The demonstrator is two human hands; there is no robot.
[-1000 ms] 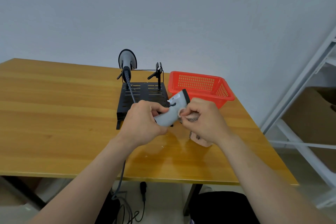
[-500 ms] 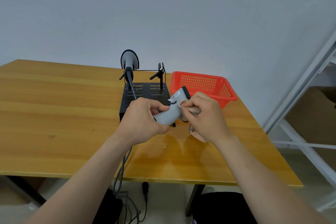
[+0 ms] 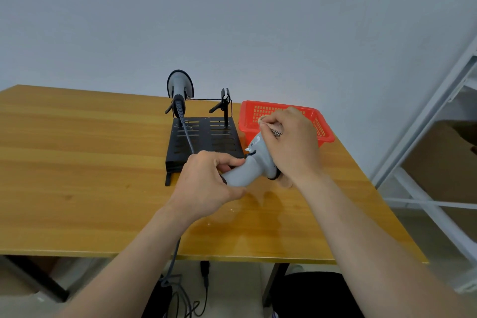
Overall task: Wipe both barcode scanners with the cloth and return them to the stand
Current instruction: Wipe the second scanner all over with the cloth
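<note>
My left hand point(image 3: 206, 183) grips the handle of a grey barcode scanner point(image 3: 254, 162), held above the table in front of the black stand point(image 3: 206, 142). My right hand point(image 3: 291, 147) covers the scanner's head and presses a small cloth point(image 3: 275, 129) against it; only a beige and checked bit of the cloth shows between my fingers. A second grey scanner point(image 3: 180, 85) sits upright in the stand's left holder, its cable running down over the stand. The stand's right holder point(image 3: 225, 100) is vacant.
A red plastic basket point(image 3: 322, 129) stands right of the stand, behind my right hand. The wooden table point(image 3: 77, 162) ends at its front edge near me. Cables point(image 3: 178, 289) hang below the table. A white metal frame point(image 3: 426, 137) rises at the right.
My right hand with the cloth has slid up along the scanner from its neck to its head. The scanner has tilted more upright, and my left hand has kept its grip on the handle.
</note>
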